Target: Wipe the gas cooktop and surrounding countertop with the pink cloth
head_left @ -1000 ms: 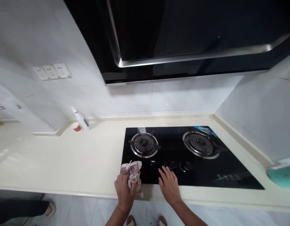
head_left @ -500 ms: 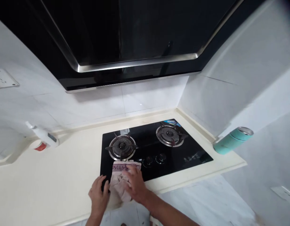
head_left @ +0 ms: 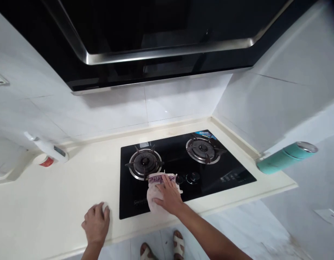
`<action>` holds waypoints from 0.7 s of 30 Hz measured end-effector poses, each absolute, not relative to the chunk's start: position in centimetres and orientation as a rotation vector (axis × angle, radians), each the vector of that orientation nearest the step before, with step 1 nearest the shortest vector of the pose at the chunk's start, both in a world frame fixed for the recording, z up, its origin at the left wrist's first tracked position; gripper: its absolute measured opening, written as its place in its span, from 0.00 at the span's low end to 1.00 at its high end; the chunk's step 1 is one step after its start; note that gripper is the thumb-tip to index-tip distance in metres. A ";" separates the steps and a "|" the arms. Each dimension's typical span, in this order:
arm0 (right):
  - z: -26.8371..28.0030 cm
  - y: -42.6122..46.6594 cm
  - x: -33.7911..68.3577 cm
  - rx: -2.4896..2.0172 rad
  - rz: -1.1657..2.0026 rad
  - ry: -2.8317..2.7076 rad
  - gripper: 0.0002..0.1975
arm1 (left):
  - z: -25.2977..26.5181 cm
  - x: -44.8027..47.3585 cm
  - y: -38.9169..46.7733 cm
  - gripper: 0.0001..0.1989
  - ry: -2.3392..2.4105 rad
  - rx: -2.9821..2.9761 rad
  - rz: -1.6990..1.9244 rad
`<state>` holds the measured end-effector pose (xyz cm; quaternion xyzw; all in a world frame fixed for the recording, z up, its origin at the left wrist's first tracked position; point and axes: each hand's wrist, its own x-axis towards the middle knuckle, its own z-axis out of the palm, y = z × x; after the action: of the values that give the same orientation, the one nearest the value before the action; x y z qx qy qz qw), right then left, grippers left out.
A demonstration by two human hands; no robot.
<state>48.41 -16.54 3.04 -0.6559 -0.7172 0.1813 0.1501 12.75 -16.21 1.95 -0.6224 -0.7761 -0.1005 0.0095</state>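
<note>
The fingers of our right hand (head_left: pixel 170 197) lie flat and a bit wide on the pink cloth (head_left: pixel 153 193), at seven o'clock on the black stove (head_left: pixel 167 153). Our left hand (head_left: pixel 96 222) curls on the counter (head_left: pixel 75 184), at the cloth's eight o'clock; we cannot tell if it holds anything.

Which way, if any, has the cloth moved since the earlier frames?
Yes, rightward: against the cooktop, the cloth went from the front-left corner to beside the left knob.
</note>
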 end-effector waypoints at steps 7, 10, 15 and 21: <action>2.7 -16.2 46.7 -1.891 0.437 -2.020 0.27 | 1.8 12.8 -16.1 0.22 -2.498 -1.926 -0.342; 1.8 -19.0 46.2 -1.839 0.461 -2.069 0.23 | 1.7 12.7 -15.9 0.23 -2.519 -1.918 -0.330; 1.3 -21.2 48.6 -1.667 0.583 -2.202 0.19 | 1.8 12.8 -15.9 0.23 -2.501 -1.914 -0.302; -1.6 -25.0 62.1 -1.719 0.374 -2.045 0.23 | 2.0 12.8 -15.8 0.23 -2.545 -1.901 -0.297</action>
<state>62.12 -25.04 -1.56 -0.6217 -0.7394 0.1351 0.2202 12.78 -15.77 2.01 -0.5956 -0.7975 -0.0932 -0.0243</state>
